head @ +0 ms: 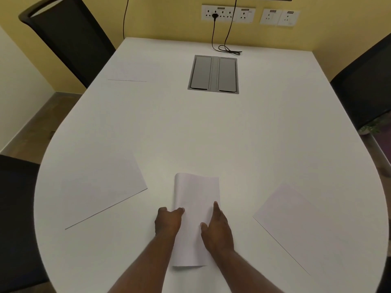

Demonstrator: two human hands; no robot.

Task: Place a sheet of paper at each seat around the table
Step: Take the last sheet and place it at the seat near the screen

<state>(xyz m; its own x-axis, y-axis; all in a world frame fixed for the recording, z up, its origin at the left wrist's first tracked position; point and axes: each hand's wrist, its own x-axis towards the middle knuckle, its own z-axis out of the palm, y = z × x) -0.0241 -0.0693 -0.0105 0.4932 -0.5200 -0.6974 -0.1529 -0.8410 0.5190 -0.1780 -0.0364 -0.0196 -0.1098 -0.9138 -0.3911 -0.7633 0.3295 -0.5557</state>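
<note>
Fingers [179, 210] on curled sheet [195, 199]; flat sheets [101, 187] L&R

Two bare forearms are seen, uncovered to the bottom edge of the view, with no sleeve on either. The left hand [168, 220] and the right hand [218, 228] are bare and ungloved. No ring, watch or band can be made out on fingers or wrists.

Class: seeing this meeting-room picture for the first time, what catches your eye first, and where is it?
Two bare hands, left hand and right hand, press a curled sheet of paper at the near edge of the white table. Flat sheets lie near left and near right; a grey cable hatch sits mid-table.
</note>
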